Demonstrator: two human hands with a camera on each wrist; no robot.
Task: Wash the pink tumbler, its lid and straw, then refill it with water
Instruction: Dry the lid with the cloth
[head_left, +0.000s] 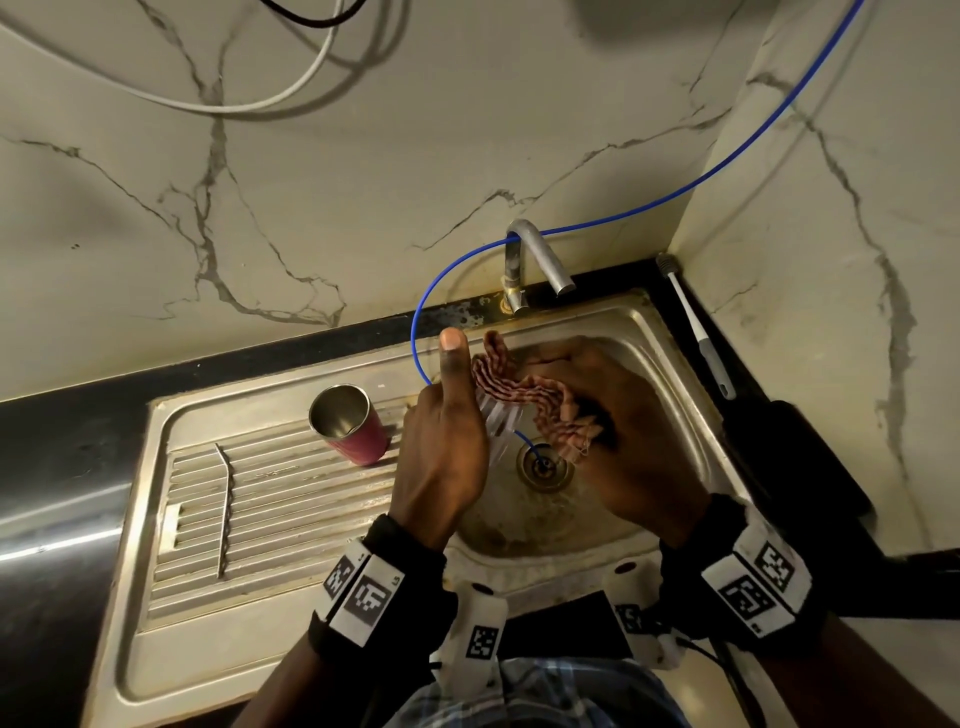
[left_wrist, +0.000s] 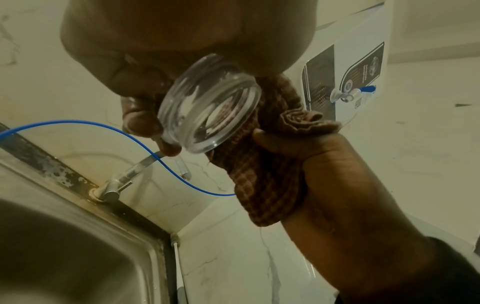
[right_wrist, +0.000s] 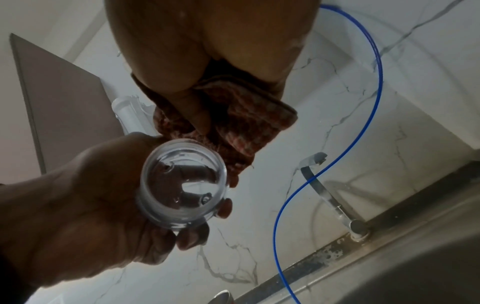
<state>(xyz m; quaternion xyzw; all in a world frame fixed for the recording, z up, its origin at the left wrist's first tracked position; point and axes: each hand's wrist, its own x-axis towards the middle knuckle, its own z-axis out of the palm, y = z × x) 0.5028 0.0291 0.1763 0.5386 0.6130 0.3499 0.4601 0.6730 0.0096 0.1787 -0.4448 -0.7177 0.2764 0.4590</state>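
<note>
My left hand (head_left: 447, 436) grips the clear plastic lid (left_wrist: 210, 105) over the sink basin (head_left: 613, 332), thumb pointing up. The lid (right_wrist: 182, 185) shows its open underside to both wrist cameras; in the head view only its ribbed edge (head_left: 496, 418) peeks out. My right hand (head_left: 613, 415) holds a crumpled reddish-brown checked cloth (head_left: 524, 392) against the lid's top side. The pink tumbler (head_left: 350, 423) with a steel inside stands open on the draining board (head_left: 291, 525). The bent metal straw (head_left: 226, 499) lies on the board's ribs to the left.
A steel tap (head_left: 540, 260) rises behind the basin, no water running. A thin blue tube (head_left: 727, 156) loops down from the wall into the drain (head_left: 543, 465). A white and grey brush (head_left: 696, 327) lies on the black counter at the right corner.
</note>
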